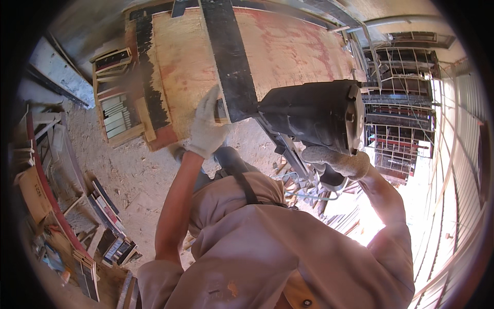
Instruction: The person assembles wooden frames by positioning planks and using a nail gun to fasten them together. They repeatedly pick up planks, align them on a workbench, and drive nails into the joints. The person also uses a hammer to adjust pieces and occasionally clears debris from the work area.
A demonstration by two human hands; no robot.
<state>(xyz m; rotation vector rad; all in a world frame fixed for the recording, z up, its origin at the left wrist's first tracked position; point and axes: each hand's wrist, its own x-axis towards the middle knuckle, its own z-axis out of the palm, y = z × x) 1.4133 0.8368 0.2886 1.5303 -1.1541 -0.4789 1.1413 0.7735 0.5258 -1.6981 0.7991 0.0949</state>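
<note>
My right hand point(337, 162), in a pale work glove, is wrapped round the grip of a large black nail gun point(309, 113). The gun's nose meets the near end of a dark board strip point(230, 51), which runs away from me across a plywood panel point(180, 56). My left hand point(208, 126), gloved in white, has its fingers stretched out along the strip's left edge near that end. A small piece of wood point(221, 110) shows beside those fingers, partly hidden. The gun's slanted magazine point(290, 154) reaches down toward my body.
Wooden frames point(116, 116) stand against the panel's left side. Scrap boards and a cardboard box point(33, 193) are piled at the left. Offcuts point(303, 190) litter the floor past my waist. Stacked panels point(399, 113) and a corrugated wall point(458, 134) stand at the right.
</note>
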